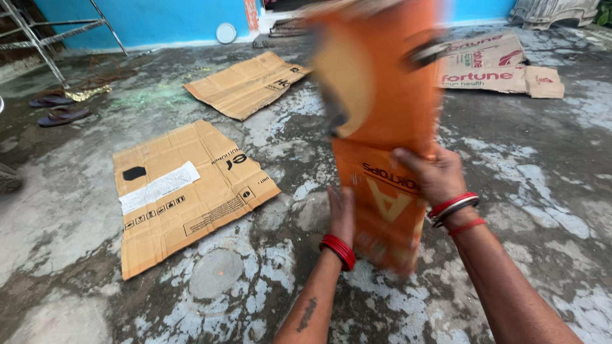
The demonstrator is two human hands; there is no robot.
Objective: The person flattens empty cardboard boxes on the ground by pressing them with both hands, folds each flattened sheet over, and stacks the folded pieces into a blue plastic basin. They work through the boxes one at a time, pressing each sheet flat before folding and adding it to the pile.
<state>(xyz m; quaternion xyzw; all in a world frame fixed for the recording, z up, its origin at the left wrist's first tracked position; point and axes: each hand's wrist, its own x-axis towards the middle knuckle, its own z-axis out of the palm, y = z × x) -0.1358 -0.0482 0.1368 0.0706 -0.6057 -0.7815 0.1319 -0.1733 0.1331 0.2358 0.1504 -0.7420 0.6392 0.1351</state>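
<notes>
1. A view from above looks down at two bare forearms reaching out over a cracked, patchy grey concrete floor [542,191].
2. Both hands hold one tall orange cardboard sheet [382,95], flattened and standing nearly upright in front of the person. It is blurred, most of all near its top.
3. The right hand [433,175] grips the sheet's right edge about halfway up. Its fingers are curled around the edge, with the thumb lying across the printed front face. Red and white bangles and a red thread sit on that wrist.
4. The left hand [342,213] is lower down, at the sheet's left edge. It is held flat and fairly straight against the card, edge-on to the camera; I cannot tell how far its fingers wrap around. Red bangles circle that wrist, and a small tattoo marks the forearm.
5. The sheet's bottom edge hangs just above the floor, between the two arms.
6. To the left, a flattened brown cardboard box [191,194] lies on the floor, with a white label and a black patch.
7. Farther back lies a second flat brown box [245,83].
8. At top right lies a third flat box [503,67] with red printing.
9. A pair of sandals [57,108] rests at far left, near a metal frame [38,38] and a blue wall [159,19].
</notes>
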